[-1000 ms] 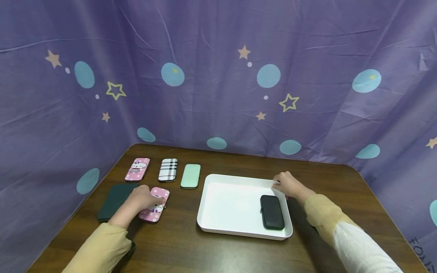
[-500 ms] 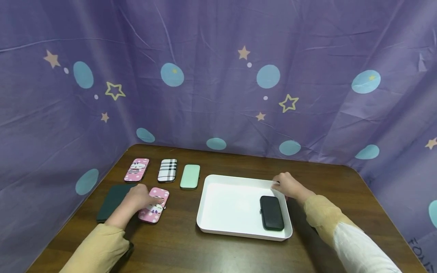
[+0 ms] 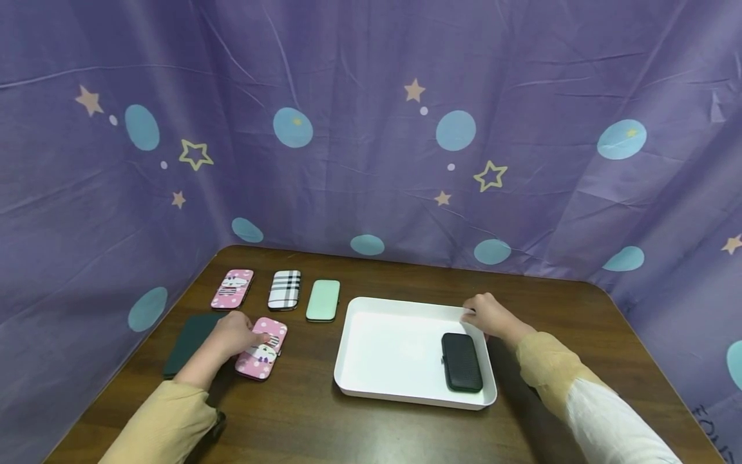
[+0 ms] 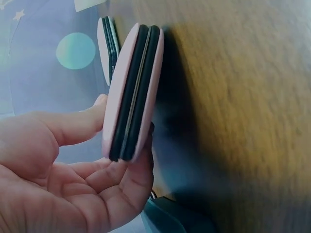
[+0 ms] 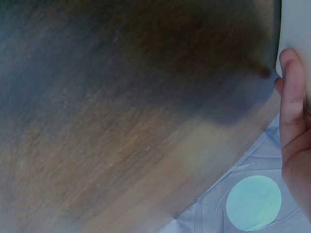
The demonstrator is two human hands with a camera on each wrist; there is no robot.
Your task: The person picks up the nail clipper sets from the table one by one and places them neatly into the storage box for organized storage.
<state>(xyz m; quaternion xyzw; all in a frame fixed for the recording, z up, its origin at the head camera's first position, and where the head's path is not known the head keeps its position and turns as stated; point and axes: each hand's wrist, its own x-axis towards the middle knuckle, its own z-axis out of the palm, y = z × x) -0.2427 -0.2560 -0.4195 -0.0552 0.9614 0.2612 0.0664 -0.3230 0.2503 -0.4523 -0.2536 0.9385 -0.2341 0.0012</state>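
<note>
My left hand (image 3: 228, 336) pinches a pink polka-dot clasp case (image 3: 255, 368) with a cartoon animal on it, at the table's left. The left wrist view shows this case (image 4: 133, 92) edge-on, with black rims and a thin metal seam; the thumb presses one face while curled fingers (image 4: 136, 182) support the other. At the far right corner of a white tray (image 3: 388, 351), my right hand (image 3: 495, 317) grips the rim. From the right wrist, fingers (image 5: 293, 92) lie along the tray's outer wall (image 5: 295, 29). Inside the tray, on its right, lies a black clasp case (image 3: 462, 362).
Behind the left hand stand a second pink case (image 3: 233, 289), a plaid case (image 3: 285, 290) and a mint green case (image 3: 323, 300) in a row. A dark green flat case (image 3: 188, 345) lies left of the hand. A purple curtain (image 3: 371, 129) hangs behind the wooden table (image 3: 324, 425).
My left hand has shifted slightly left, its thumb now nearer the middle of the pink case. The case has hardly moved. My right hand and the tray have stayed in place.
</note>
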